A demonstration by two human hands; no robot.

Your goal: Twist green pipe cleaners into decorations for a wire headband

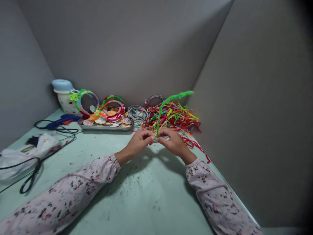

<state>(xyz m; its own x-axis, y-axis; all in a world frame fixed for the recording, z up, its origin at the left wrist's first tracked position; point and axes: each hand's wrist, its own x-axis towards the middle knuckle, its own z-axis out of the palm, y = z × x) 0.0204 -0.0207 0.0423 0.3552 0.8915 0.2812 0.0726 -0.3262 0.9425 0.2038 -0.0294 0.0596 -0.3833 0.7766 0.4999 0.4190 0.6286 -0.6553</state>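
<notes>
Left hand (139,142) and right hand (174,143) are both pinching the bottom end of 1 green pipe cleaner (171,97), held up between them over the counter (151,195), its top bent to the right. Behind it there's 1 messy pile (174,117) of pipe cleaners, way too many to count, plus grey wire (137,112) just beside it. Further left, 1 metal tray (107,128) of shells (100,121), at least 2 fuzzy hoops (84,92) and 1 jar (66,102)

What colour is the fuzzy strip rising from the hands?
Bright green strip; clearest in the head view.
</notes>
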